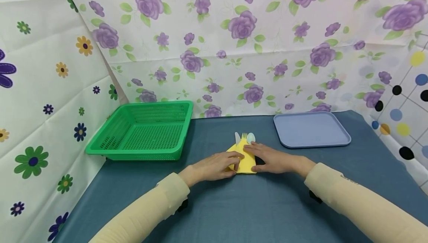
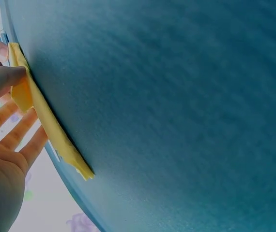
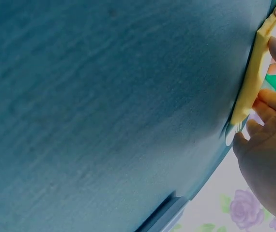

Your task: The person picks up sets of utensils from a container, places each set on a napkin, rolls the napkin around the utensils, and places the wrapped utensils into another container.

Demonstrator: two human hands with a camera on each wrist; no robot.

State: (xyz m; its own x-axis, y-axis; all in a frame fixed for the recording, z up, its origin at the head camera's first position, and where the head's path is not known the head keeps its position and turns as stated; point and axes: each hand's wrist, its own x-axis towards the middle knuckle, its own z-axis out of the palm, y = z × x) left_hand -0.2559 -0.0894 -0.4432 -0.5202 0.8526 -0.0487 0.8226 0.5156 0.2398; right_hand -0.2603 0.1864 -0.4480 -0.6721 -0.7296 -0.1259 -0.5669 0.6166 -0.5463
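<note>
A folded yellow napkin (image 1: 246, 164) lies on the table, wrapped around a plastic knife (image 1: 237, 137), a fork (image 1: 244, 136) and a pale spoon (image 1: 251, 137). Their upper ends stick out at its far edge. My left hand (image 1: 217, 165) pinches a raised flap on the napkin's left side; the left wrist view shows the thumb against the yellow fold (image 2: 23, 94), other fingers spread beyond it. From the right, my right hand (image 1: 274, 159) rests with extended fingers on the napkin's edge, thumb near its lower corner. The cutlery's lower parts are hidden inside.
A green plastic basket (image 1: 137, 154) stands at the back left. At the back right lies a blue-grey tray (image 1: 312, 129). Dark blue cloth (image 1: 227, 213) covers the table, and flower-patterned sheets (image 1: 214, 42) hang behind it and at the left.
</note>
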